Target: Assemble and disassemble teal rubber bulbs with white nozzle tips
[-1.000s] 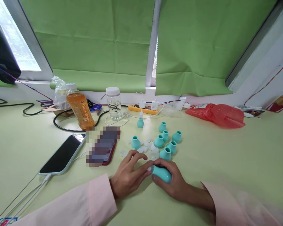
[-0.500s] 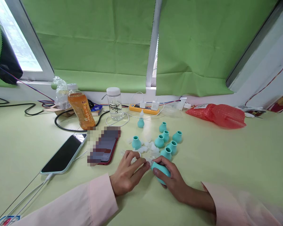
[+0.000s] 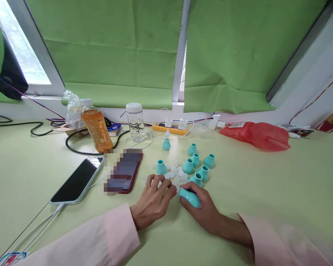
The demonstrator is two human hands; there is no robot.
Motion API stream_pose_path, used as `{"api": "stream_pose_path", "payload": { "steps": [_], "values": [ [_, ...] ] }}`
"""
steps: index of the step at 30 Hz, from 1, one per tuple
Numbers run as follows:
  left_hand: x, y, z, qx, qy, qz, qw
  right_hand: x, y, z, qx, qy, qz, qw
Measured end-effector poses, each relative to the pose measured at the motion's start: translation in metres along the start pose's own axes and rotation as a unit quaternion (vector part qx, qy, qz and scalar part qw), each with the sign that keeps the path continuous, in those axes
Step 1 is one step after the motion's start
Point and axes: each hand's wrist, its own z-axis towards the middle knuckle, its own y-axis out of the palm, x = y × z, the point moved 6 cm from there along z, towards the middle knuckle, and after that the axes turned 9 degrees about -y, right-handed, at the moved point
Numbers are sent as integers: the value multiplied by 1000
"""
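Observation:
Near the table's front middle, my right hand (image 3: 207, 212) is wrapped round a teal bulb (image 3: 191, 198) lying on its side, its neck end toward the left. A small clear tip (image 3: 179, 189) shows at that end. My left hand (image 3: 154, 203) is closed, its fingertips against this tip; what they pinch is mostly hidden. Several teal bulbs (image 3: 188, 166) stand upright with open necks just beyond my hands. Translucent white pieces (image 3: 180, 173) lie loosely among them. One bulb (image 3: 166, 144) farther back carries a clear nozzle.
Left of my hands lie a red-cased phone (image 3: 133, 177) and a pale-cased phone (image 3: 76, 181) with cables. Behind stand an orange drink bottle (image 3: 97, 129), a clear jar (image 3: 135, 123) and a yellow power strip (image 3: 169, 129). A red plastic bag (image 3: 255, 136) lies back right.
The fingers of my left hand have curled in closer together. The bulb in my right hand has turned slightly, and that hand's fingers have shifted on it.

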Motion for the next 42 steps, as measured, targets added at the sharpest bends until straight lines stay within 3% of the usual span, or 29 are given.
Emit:
{"api": "stream_pose_path", "payload": {
  "steps": [5, 9, 14, 21, 26, 31, 37, 40, 42],
  "values": [
    [-2, 2, -2, 14, -20, -39, 999, -2, -1, -2, 3, -3, 10, 1000],
    [-3, -4, -2, 49, -25, -111, 992, 0, 0, -7, 9, 34, 56, 998],
    [-7, -9, -2, 52, -55, -174, 982, 4, 2, -8, 7, 61, 102, 993],
    [-7, -8, -1, 54, -45, -89, 994, -2, 2, -2, -21, 9, 53, 998],
    [-2, -17, -2, 118, 22, -55, 991, 0, 4, -4, -27, 23, 59, 998],
    [1, -15, -12, 126, 69, -21, 989, -4, 3, -8, -10, 22, 65, 998],
    [3, -19, -12, 154, 38, -56, 986, -5, 4, -9, -8, 23, 51, 998],
    [-3, -31, -5, 171, -19, -120, 978, -3, -2, -13, 19, 21, 17, 999],
    [-9, -33, -2, 170, -50, -144, 974, -6, -6, -19, 36, -16, -19, 999]
  ]
}}
